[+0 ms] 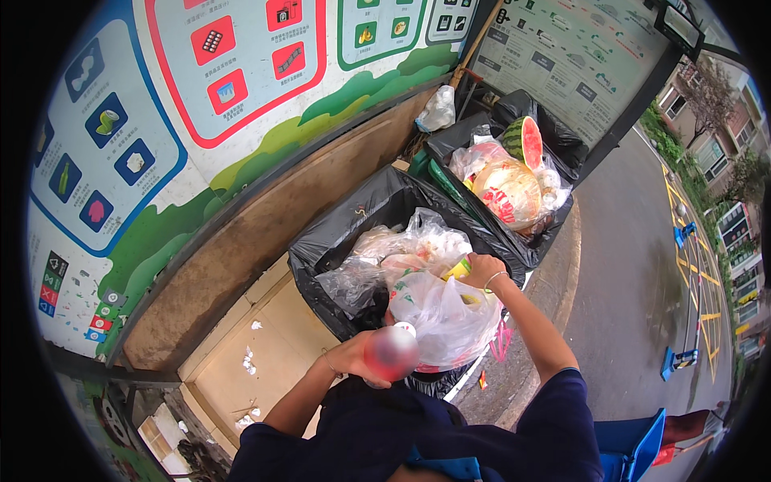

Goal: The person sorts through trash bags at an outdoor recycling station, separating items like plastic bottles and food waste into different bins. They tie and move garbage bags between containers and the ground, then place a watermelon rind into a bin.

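A bottle point(390, 354), blurred and reddish with a white cap, is in my left hand point(356, 356) at the near side of a black-lined trash bin point(322, 256). Across the bin, the fingers of my right hand point(486, 271) are on a yellow-and-green container point(459, 269), which is partly hidden and whose kind is unclear. Between my hands bulges a white translucent plastic bag point(446, 319) with some red print. Behind it lie clear plastic bags point(355, 286) with contents I cannot make out.
A second black-lined bin point(557, 223) beyond holds a cut watermelon point(523, 141) and stuffed bags point(507, 190). A printed wall panel point(265, 114) runs along the left. Tissue scraps point(248, 361) litter the tiled floor. On the right are a road point(620, 283) and a blue bin point(632, 449).
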The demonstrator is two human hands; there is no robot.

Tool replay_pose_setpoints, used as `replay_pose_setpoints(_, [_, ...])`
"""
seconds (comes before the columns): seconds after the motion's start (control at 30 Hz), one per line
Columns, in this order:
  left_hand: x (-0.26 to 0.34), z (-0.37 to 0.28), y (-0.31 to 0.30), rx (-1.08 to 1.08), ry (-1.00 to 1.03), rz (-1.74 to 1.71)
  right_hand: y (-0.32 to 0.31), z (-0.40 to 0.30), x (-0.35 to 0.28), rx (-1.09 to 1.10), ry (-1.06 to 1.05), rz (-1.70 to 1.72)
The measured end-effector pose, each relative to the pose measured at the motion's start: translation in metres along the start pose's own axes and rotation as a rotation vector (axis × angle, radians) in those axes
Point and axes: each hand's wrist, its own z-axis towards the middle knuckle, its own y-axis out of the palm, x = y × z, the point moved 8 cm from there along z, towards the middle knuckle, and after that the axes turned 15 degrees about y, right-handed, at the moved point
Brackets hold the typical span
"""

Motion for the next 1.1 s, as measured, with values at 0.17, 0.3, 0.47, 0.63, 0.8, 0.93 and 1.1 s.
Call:
replay_pose_setpoints(0.17, [0.003, -0.003, 0.005, -0.021, 0.029, -0.003, -0.041, -0.04, 0.002, 0.244, -0.258, 0.403])
replay_pose_setpoints(0.3, [0.008, -0.003, 0.008, 0.025, 0.032, -0.069, -0.071, -0.077, -0.011, 0.332, -0.439, 0.451])
replay_pose_setpoints(0.47, [0.013, -0.005, 0.001, 0.09, 0.064, -0.031, -0.101, -0.113, -0.035, 0.362, -0.458, 0.392])
replay_pose_setpoints(0.63, [0.042, -0.017, -0.044, 0.514, -0.008, -0.082, -0.091, -0.124, -0.069, 0.767, -0.561, -0.353])
replay_pose_setpoints(0.8, [0.097, -0.023, -0.083, 0.842, 0.298, -0.104, -0.137, -0.138, -0.076, 0.929, -0.422, -0.391])
replay_pose_setpoints(0.93, [0.112, -0.032, -0.11, 0.998, 0.544, -0.087, -0.185, -0.18, -0.075, 0.93, -0.344, -0.047])
replay_pose_setpoints(1.1, [0.132, -0.024, -0.118, 1.082, 0.79, -0.23, -0.155, -0.204, -0.082, 0.882, -0.386, 0.001])
